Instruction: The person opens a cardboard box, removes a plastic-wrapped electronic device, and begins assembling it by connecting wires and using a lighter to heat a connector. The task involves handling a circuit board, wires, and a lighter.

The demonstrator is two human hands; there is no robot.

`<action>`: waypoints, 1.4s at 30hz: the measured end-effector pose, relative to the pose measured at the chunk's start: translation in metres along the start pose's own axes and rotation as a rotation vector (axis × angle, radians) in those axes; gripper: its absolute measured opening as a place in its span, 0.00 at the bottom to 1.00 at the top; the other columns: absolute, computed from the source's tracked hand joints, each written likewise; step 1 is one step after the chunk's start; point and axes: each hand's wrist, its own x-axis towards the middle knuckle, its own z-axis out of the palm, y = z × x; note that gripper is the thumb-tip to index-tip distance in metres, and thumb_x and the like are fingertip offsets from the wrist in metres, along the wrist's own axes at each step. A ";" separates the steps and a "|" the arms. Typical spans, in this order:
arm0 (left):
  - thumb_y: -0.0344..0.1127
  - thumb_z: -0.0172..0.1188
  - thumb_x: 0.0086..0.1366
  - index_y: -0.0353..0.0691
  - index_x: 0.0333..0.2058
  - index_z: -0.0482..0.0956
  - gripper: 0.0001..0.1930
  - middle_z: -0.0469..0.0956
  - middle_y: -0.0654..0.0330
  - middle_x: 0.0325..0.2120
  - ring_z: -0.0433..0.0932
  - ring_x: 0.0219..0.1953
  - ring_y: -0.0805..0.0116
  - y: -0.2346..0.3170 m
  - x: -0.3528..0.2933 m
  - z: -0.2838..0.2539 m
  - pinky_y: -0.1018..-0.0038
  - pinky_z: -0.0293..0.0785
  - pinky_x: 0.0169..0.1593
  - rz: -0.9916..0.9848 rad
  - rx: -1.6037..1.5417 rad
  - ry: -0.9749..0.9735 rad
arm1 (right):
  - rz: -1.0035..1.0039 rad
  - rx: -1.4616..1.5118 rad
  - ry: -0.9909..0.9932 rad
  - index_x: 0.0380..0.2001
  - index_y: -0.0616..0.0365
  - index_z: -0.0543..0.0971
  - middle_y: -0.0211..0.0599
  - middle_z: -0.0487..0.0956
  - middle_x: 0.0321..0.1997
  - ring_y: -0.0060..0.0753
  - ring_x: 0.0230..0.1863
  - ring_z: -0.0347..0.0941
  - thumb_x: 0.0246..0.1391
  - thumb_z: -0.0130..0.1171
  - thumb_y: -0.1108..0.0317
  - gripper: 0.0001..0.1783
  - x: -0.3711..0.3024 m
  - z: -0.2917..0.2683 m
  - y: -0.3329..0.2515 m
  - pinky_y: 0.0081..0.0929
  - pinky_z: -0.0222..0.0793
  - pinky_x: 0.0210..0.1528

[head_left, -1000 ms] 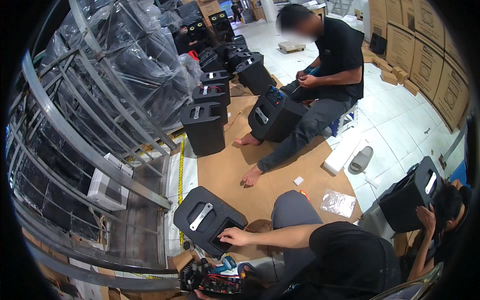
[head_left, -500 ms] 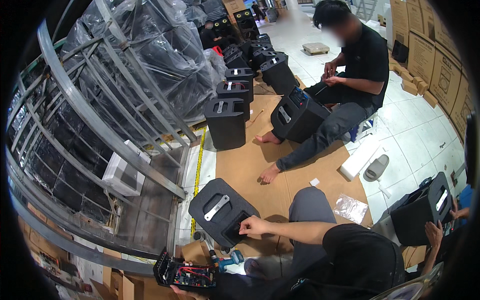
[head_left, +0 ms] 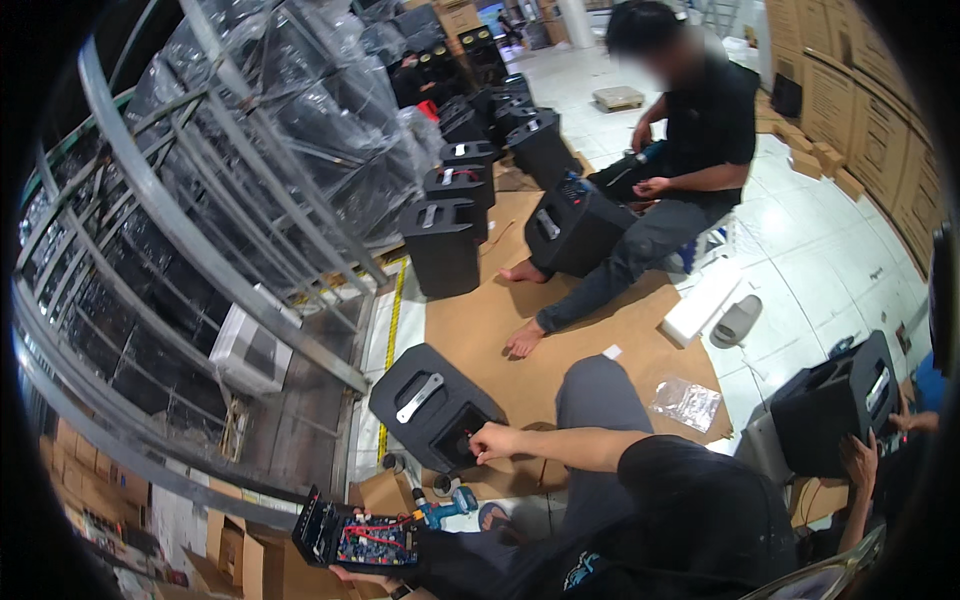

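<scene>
The black, textured speaker cabinet (head_left: pixel 432 415) lies tilted on the floor in front of the person, its silver bar handle (head_left: pixel 419 398) facing up, and it serves as the landmark here. The right hand (head_left: pixel 492 442) is at the near right edge of the cabinet's dark square opening (head_left: pixel 462 425), fingers curled together; whether they pinch anything small cannot be told. Toward the person and left of the cabinet, the left hand (head_left: pixel 362 577) grips from below a black housing with exposed circuit boards and red wires (head_left: pixel 372 540). Working well here probably means keeping that housing level and steady, boards upward, so nothing presses on the components or tugs the red wires, while the right fingers feel lightly along the rim without scraping. The teal-and-black cordless drill (head_left: pixel 442 508), just on the near side of the cabinet, seems best kept clear of the wires. Compared with half a second ago, the right hand has drawn back, uncovering more of the opening, and the boards show more openly; beyond the cabinet, the seated co-worker in black (head_left: pixel 710 125) now has both hands apart, one holding a drill-like tool (head_left: pixel 650 155).
</scene>
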 end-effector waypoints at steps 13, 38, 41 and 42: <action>0.83 0.43 0.60 0.48 0.72 0.62 0.53 0.71 0.44 0.64 0.72 0.63 0.38 0.013 -0.052 0.007 0.23 0.65 0.62 0.013 0.086 0.112 | -0.056 -0.161 0.042 0.40 0.57 0.85 0.44 0.87 0.41 0.48 0.47 0.84 0.41 0.77 0.73 0.19 0.009 0.001 -0.043 0.42 0.80 0.49; 0.78 0.42 0.64 0.35 0.69 0.64 0.52 0.76 0.39 0.58 0.77 0.58 0.43 -0.031 0.018 0.003 0.49 0.72 0.65 -0.121 0.067 0.187 | -0.067 0.308 0.214 0.27 0.58 0.86 0.40 0.84 0.25 0.38 0.27 0.83 0.45 0.78 0.65 0.11 0.012 -0.019 -0.022 0.34 0.76 0.32; 0.77 0.43 0.66 0.37 0.66 0.68 0.48 0.78 0.48 0.57 0.78 0.57 0.50 -0.035 0.002 0.011 0.53 0.75 0.62 -0.101 0.167 0.164 | 0.074 0.275 0.098 0.28 0.58 0.88 0.40 0.85 0.24 0.29 0.27 0.83 0.45 0.77 0.64 0.10 0.015 -0.023 -0.013 0.33 0.77 0.32; 0.77 0.44 0.67 0.38 0.65 0.69 0.47 0.78 0.51 0.57 0.79 0.55 0.53 -0.038 -0.005 0.016 0.53 0.76 0.60 -0.172 0.166 0.198 | 0.149 0.331 0.063 0.29 0.59 0.88 0.39 0.85 0.24 0.25 0.27 0.83 0.48 0.76 0.68 0.08 0.018 -0.024 -0.012 0.30 0.77 0.31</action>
